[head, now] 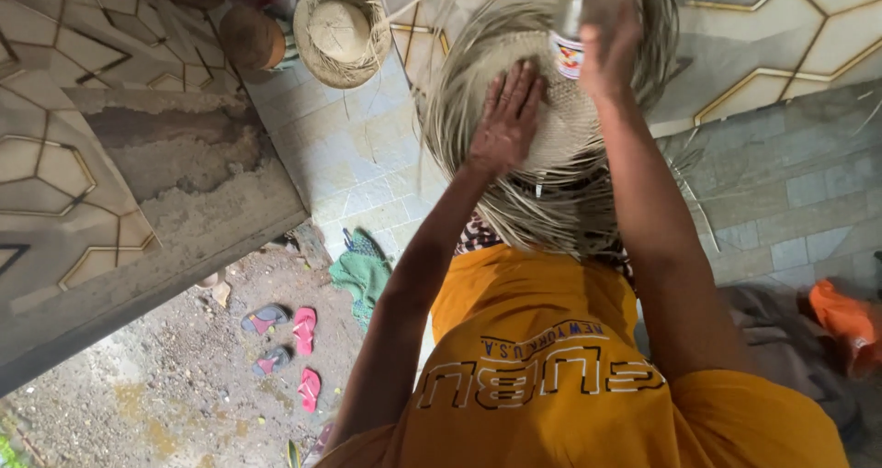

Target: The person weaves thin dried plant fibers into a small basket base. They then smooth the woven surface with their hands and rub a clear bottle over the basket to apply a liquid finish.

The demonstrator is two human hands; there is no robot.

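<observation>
Left hand [505, 119] lies open, flat on the half-woven pale straw hat [551, 128] over the lap; right hand [608, 36] grips a clear bottle [568, 27]. Hat looks light, springy, loose strands brittle; best held at the woven crown.

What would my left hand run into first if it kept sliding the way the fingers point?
Your left hand lies flat on the unfinished woven straw hat, fingers pointing toward the bottle gripped in your right hand. It would likely meet that bottle first, though depth is unclear.
</observation>
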